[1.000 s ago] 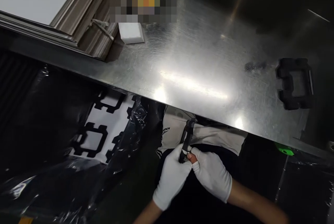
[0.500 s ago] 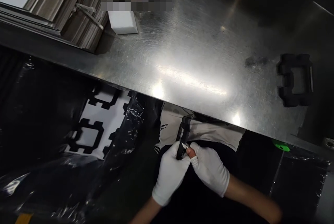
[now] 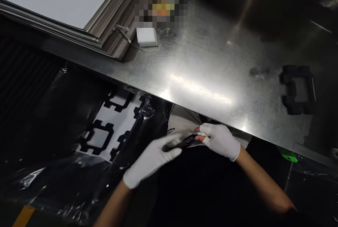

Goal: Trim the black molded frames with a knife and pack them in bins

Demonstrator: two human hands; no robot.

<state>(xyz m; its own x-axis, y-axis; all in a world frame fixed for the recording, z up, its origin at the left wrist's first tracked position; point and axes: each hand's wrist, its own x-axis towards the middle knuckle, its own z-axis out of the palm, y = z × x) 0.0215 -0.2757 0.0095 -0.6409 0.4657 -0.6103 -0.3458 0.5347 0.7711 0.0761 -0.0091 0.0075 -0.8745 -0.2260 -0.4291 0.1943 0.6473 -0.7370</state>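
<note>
Both my hands wear white gloves and meet just below the front edge of the steel table (image 3: 200,68). My left hand (image 3: 153,158) grips one end of a long black piece (image 3: 182,143), which lies nearly level. My right hand (image 3: 220,140) pinches its other end, bare fingertips showing through the glove. A white garment shows behind the piece. On the tabletop at the right sits a black foam frame (image 3: 298,89), away from both hands.
A stack of grey sheets (image 3: 116,33) with a white top lies at the table's back left, a white block (image 3: 146,37) beside it. Black plastic bags (image 3: 52,139) to my left hold a white sheet with black frame cut-outs (image 3: 111,128). A green object (image 3: 287,154) sits under the table's right edge.
The black piece has swung from upright to nearly level. My left hand slid down and left along it; my right hand moved up toward the table edge.
</note>
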